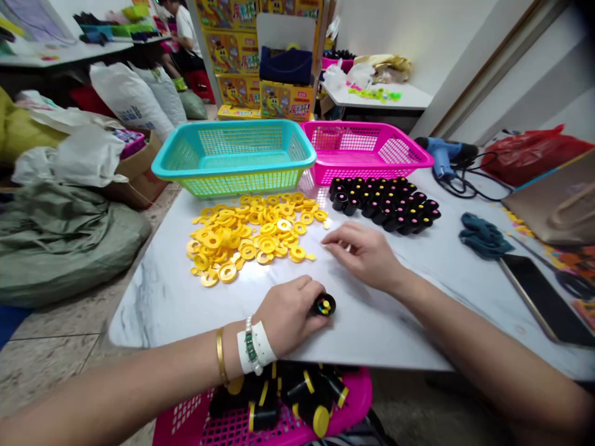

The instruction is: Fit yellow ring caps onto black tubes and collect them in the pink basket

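Fingers of my left hand [290, 316] are wrapped round a small black cup [333, 305] near the table's front edge. Its open mouth faces up, and a yellow piece with other small coloured bits shows inside. My right hand [365, 255] hovers or rests over the tabletop with loosely bent fingers, and I see nothing in it. Those fingertips point left, just beside a spread pile of yellow plastic rings with tabs [267, 241]. Behind the right hand stands a tight group of black cups [388, 204], with pink or yellow dots in their middles.
A turquoise basket [232, 176] and a pink basket [367, 164] stand at the back. Below the front edge, another pink basket [360, 402] holds black cups with yellow ends. To the right lie a blue heat gun [441, 155], a dark cloth [486, 235] and a phone [546, 297].
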Tool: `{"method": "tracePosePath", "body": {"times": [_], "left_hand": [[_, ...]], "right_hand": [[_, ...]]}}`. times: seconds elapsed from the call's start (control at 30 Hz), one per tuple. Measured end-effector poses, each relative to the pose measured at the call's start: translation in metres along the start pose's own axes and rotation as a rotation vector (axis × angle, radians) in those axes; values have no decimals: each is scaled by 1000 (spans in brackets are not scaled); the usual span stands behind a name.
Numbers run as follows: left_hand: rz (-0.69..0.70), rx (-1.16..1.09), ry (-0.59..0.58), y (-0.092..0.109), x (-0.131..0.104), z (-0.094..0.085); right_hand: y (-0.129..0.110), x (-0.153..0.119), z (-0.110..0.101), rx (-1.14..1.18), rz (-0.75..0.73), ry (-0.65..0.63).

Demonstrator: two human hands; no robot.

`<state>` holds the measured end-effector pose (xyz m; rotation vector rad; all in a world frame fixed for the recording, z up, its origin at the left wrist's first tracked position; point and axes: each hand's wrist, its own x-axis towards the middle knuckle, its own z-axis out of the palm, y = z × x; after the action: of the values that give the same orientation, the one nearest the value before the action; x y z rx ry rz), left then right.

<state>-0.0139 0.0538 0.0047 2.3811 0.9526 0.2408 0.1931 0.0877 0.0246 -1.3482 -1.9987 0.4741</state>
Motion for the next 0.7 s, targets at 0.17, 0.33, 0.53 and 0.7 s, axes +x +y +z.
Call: {"method": "tracePosePath", "body": {"times": [0.17, 0.33, 0.53, 0.7], "left_hand": [[-2, 5, 63, 0, -1, 7], [-39, -12, 113, -6, -1, 5], [-75, -45, 147, -12, 2, 3], [-62, -7, 134, -11, 6, 3]], "right_hand": [[-8, 33, 40, -224, 80, -180], [-7, 46, 30, -287, 102, -315], [-9, 5, -14, 215, 410, -428], [-26, -34, -9, 567, 510, -466]]}}
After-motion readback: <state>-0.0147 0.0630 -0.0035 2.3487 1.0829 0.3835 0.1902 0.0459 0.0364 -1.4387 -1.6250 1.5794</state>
